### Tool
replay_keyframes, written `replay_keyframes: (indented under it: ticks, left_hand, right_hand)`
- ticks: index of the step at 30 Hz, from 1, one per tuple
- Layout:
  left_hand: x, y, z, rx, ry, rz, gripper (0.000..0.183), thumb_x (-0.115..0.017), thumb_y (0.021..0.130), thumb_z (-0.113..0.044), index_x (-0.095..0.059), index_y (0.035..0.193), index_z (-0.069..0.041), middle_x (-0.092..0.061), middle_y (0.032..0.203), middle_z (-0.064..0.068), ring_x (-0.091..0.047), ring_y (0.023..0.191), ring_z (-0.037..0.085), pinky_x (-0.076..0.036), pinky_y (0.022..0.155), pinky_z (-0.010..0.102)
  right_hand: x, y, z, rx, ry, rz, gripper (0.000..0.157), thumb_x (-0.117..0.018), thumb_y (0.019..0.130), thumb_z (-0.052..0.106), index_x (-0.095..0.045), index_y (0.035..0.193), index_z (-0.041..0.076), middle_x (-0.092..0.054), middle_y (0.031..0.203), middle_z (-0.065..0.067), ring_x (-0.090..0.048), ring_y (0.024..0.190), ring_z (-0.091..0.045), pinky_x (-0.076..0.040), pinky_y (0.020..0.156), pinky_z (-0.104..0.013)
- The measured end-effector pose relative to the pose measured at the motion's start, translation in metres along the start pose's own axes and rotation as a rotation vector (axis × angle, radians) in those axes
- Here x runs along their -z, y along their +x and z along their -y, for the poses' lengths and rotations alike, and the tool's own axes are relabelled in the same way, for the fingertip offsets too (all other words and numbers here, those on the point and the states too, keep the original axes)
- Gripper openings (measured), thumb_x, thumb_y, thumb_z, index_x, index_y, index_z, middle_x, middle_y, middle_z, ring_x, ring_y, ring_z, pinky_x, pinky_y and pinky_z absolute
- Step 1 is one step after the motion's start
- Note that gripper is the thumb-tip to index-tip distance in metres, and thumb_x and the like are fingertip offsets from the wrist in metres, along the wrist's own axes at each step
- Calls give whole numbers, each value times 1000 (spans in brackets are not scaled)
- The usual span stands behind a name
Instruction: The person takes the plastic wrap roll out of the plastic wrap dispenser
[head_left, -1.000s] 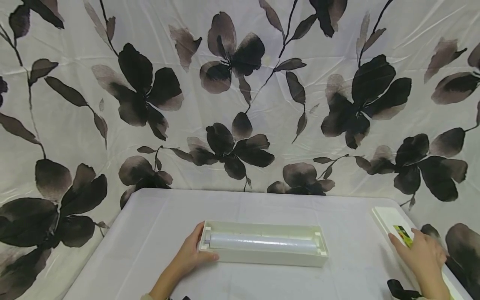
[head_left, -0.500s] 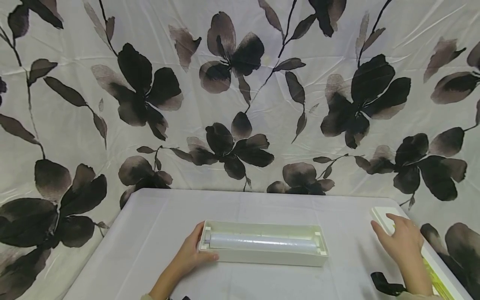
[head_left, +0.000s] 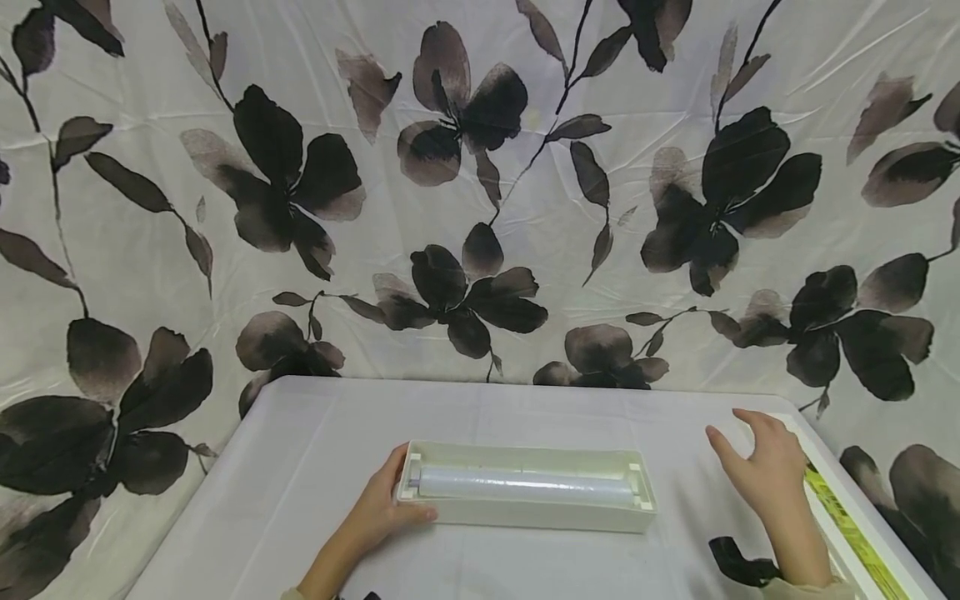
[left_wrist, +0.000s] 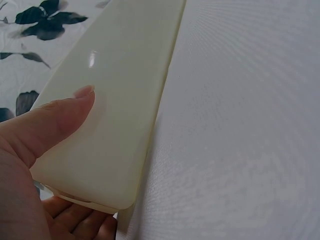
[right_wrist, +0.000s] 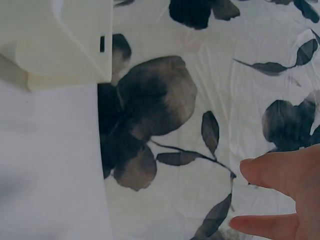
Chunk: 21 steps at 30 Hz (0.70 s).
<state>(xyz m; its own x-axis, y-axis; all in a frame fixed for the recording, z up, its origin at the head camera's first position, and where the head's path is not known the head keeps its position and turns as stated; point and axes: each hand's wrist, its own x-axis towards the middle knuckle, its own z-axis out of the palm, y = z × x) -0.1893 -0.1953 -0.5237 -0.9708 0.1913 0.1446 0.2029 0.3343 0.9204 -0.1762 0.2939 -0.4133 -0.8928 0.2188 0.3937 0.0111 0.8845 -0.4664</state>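
Observation:
A long cream dispenser box [head_left: 528,517] lies lidless on the table, a roll of clear plastic wrap [head_left: 525,485] set lengthwise inside it. Around its left end my left hand [head_left: 386,500] grips it, thumb on the near wall and fingers behind. The left wrist view shows that thumb pressed on the smooth box wall [left_wrist: 115,115]. My right hand [head_left: 768,467] is held over the right part of the table with thumb and fingers spread and nothing in them. Behind it lies the white lid [head_left: 843,546] with a yellow label strip, partly hidden by the hand and forearm.
A white cloth covers the table [head_left: 480,408]. Beyond the far edge hangs a pale curtain [head_left: 585,275] with dark flowers. The lid lies along the table's right edge. A black strap piece [head_left: 738,562] sticks out beside the right wrist.
My right hand has come off the lid and moved left and slightly away from me, its fingers spreading. The lid stays at the right edge. The left hand and box have not moved.

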Motion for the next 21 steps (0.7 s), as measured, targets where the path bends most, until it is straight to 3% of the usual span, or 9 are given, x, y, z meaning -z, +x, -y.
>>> replay_keyframes:
  ticks: [9, 21]
  left_hand:
    - [0, 1, 0, 0, 5, 3, 97, -90, 66, -25, -39, 147, -11, -58, 135, 6, -54, 120, 24, -34, 107, 53]
    - [0, 1, -1, 7, 7, 0, 98, -90, 66, -26, -38, 147, -11, -57, 136, 7, -54, 122, 25, -33, 108, 54]
  right_hand:
    - [-6, -4, 35, 54, 124, 38, 51, -65, 93, 24, -53, 128, -12, -46, 133, -35, -38, 124, -53, -25, 99, -70]
    - [-16, -3, 67, 199, 307, 64, 41, -68, 92, 17, -59, 126, -6, -54, 131, -27, -47, 123, -47, -36, 97, -66]
